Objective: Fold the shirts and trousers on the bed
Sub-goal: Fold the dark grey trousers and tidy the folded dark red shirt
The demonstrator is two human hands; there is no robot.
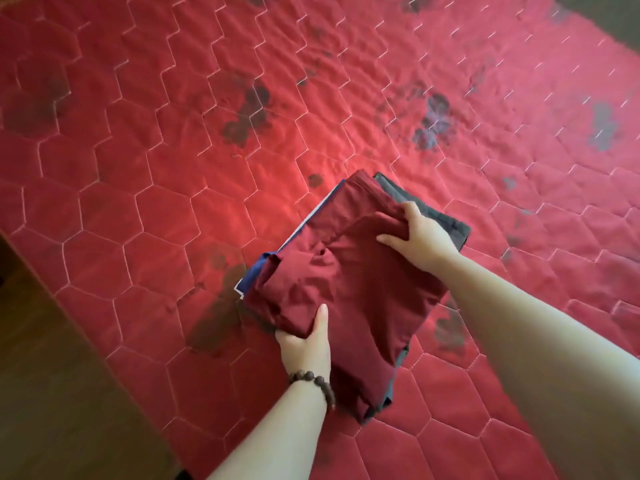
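Observation:
A folded dark red garment tops a small stack of folded clothes on the red quilted bed. Under it show the edge of a navy blue piece at the left and a dark grey piece at the right. My left hand, with a bead bracelet on the wrist, grips the stack's near left edge, thumb on top and fingers hidden beneath. My right hand holds the far right side of the red garment, fingers bunching the cloth.
The red quilt has hexagon stitching and dark grey flower patches. The bed's left edge runs diagonally, with a brown wooden floor beyond it. A dark strip of floor shows at the top right corner.

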